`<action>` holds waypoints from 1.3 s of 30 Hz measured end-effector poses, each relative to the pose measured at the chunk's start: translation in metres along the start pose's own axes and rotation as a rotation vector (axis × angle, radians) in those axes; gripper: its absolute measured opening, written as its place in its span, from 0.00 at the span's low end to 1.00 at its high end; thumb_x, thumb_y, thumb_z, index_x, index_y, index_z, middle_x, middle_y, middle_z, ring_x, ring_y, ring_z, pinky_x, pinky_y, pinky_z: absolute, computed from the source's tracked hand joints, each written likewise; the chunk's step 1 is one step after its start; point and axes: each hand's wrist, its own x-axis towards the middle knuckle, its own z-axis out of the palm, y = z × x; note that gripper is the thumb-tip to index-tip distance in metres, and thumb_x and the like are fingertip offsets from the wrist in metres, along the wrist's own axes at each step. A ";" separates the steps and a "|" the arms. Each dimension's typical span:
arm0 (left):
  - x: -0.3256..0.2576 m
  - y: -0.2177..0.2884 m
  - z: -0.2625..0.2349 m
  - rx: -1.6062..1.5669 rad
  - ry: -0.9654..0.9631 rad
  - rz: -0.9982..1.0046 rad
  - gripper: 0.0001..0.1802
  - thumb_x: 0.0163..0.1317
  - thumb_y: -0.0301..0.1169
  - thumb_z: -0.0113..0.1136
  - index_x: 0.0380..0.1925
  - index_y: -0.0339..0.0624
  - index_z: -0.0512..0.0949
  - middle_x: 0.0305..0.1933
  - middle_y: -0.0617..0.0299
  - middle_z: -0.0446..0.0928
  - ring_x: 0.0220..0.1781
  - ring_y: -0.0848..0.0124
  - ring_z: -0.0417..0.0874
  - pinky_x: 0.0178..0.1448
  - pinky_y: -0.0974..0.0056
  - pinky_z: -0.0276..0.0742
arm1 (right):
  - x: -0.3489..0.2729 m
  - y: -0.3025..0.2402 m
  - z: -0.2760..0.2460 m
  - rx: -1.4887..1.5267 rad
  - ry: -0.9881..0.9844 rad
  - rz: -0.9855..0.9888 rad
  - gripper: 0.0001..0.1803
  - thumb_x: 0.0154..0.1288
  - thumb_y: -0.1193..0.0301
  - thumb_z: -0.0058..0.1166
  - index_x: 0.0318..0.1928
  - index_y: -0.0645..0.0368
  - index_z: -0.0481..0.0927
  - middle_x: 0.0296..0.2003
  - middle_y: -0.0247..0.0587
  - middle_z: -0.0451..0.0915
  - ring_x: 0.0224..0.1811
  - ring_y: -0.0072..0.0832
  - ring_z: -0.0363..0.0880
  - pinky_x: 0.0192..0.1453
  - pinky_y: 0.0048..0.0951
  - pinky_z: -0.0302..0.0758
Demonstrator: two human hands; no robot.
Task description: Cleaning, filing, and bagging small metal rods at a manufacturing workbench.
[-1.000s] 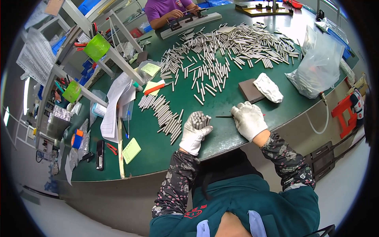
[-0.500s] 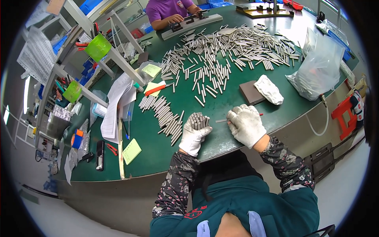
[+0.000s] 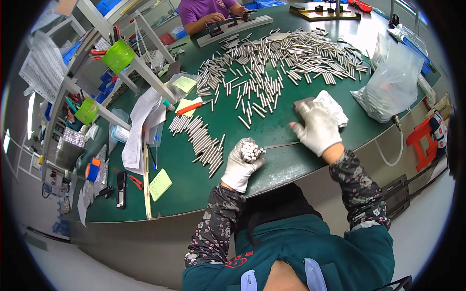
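My left hand (image 3: 237, 169), in a white glove, is closed around a bundle of short metal pins (image 3: 251, 152); their round ends face up. My right hand (image 3: 318, 128), also gloved, reaches over a brown block (image 3: 301, 102) and a crumpled white cloth (image 3: 335, 109). Its thumb stands apart from the fingers, which lie over the block and hide most of it. Between my hands a thin, flat metal strip (image 3: 281, 145) lies on the green table, one end hidden beneath the right hand. Left of my left hand rest rows of loose pins (image 3: 201, 143).
A large heap of pins (image 3: 286, 53) spreads over the table. A clear plastic bag (image 3: 388, 89) stands at the right edge. Left are papers (image 3: 141, 131), an orange-handled knife (image 3: 190, 107), a notepad (image 3: 160, 185) and a shelf frame. Across the table, a person in purple handles a rail fixture (image 3: 235, 30).
My right hand has moved up and right, from the metal strip to the block and cloth. My left hand has tipped the bundle so its ends face up.
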 end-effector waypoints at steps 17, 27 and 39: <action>0.003 0.002 0.004 -0.123 -0.008 -0.062 0.29 0.38 0.07 0.60 0.43 0.42 0.70 0.36 0.69 0.73 0.41 0.75 0.76 0.46 0.72 0.74 | 0.015 0.031 0.021 -0.076 0.100 0.050 0.30 0.49 0.58 0.54 0.55 0.53 0.69 0.47 0.50 0.71 0.50 0.43 0.70 0.53 0.38 0.68; 0.001 0.000 0.003 -0.135 -0.049 -0.097 0.28 0.41 0.07 0.57 0.46 0.38 0.68 0.44 0.65 0.72 0.46 0.75 0.75 0.54 0.70 0.72 | 0.003 -0.006 0.016 0.135 -0.034 -0.114 0.28 0.47 0.62 0.56 0.53 0.50 0.71 0.51 0.55 0.67 0.48 0.45 0.69 0.53 0.39 0.65; 0.006 0.006 0.000 0.405 -0.039 0.078 0.26 0.42 0.12 0.61 0.44 0.39 0.69 0.39 0.66 0.74 0.44 0.76 0.75 0.48 0.71 0.72 | -0.007 -0.034 0.000 0.483 -0.038 -0.580 0.31 0.45 0.60 0.56 0.54 0.55 0.71 0.49 0.55 0.69 0.45 0.47 0.69 0.52 0.40 0.65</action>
